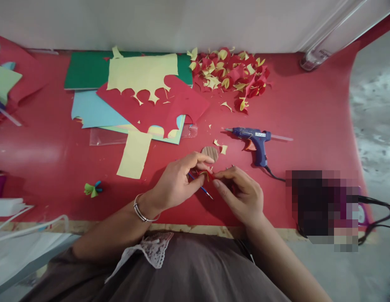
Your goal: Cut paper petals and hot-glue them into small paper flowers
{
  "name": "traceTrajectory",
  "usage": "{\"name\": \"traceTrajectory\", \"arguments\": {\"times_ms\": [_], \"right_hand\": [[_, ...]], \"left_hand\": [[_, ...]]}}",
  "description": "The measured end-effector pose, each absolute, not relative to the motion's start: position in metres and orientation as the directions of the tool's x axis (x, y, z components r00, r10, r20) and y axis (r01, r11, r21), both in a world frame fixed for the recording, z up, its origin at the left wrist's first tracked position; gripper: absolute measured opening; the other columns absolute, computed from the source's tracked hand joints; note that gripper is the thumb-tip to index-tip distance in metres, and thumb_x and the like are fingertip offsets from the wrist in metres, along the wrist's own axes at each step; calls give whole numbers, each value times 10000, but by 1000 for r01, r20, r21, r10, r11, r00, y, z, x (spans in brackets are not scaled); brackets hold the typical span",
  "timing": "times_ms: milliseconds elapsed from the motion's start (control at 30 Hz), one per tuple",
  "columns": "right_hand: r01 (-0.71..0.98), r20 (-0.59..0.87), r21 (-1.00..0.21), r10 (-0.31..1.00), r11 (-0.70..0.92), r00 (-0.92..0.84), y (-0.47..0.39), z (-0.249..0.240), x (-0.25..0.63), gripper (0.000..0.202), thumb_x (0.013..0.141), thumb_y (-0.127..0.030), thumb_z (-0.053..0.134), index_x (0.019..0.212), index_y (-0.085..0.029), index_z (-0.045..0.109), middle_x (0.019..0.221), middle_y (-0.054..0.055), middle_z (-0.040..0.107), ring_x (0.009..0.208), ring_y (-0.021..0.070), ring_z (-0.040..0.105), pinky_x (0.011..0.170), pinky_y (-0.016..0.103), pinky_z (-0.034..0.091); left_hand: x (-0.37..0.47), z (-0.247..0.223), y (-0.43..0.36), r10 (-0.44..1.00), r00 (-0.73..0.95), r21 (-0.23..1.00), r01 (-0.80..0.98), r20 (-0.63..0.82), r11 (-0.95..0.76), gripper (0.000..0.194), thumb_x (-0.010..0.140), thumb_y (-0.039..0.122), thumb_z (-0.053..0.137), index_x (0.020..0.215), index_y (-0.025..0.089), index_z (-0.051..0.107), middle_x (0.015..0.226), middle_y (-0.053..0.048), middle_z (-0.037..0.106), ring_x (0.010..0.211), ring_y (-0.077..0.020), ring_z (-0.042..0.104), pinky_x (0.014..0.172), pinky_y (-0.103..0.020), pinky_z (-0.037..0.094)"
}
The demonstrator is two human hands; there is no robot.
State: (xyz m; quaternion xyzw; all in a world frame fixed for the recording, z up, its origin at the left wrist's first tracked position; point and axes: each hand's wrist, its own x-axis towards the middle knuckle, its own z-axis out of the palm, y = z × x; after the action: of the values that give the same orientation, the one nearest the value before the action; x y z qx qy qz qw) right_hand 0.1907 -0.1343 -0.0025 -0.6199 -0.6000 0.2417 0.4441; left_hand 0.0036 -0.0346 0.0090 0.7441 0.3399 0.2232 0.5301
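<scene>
Between my two hands is a small red and yellow paper flower piece [207, 174], partly covered by fingers. My left hand [182, 174] pinches its left side, and my right hand [240, 191] grips its right side with thumb and fingertips. Under the left hand a thin blue pen-like stick [204, 191] with a pale tip lies on the red table. Just beyond the left fingertips rests a round corrugated cardboard disc [209, 154]. A blue hot glue gun [254, 140] lies on its side to the right, its nozzle toward the left.
Many red and yellow paper pieces [229, 73] are heaped at the back. Cut yellow [141, 71], red [188, 102] and blue [94, 110] sheets overlap a green board [84, 69]. A green-blue paper flower [93, 189] sits left; the gun's cord [274, 175] runs right.
</scene>
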Motion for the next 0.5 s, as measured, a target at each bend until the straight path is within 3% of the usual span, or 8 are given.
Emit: {"name": "traceTrajectory", "arguments": {"times_ms": [200,500], "right_hand": [[528,214,-842,965,106,148,-132,-2,189,54,998,-224,689,995,-222,743,775,-4,716,624,124,632,572,251,500],[655,340,-732,934,191,107,-132,-1,188,142,984,-143,611,1016,-234,715,795,7,730,615,132,627,553,268,497]], "left_hand": [[2,8,-32,717,694,921,228,75,-317,307,968,85,623,1241,223,650,1088,-48,827,1011,-172,795,881,-285,619],[4,3,-35,645,748,837,248,154,-488,363,931,61,591,1247,233,637,1087,-42,789,979,-173,765,888,-296,617]]}}
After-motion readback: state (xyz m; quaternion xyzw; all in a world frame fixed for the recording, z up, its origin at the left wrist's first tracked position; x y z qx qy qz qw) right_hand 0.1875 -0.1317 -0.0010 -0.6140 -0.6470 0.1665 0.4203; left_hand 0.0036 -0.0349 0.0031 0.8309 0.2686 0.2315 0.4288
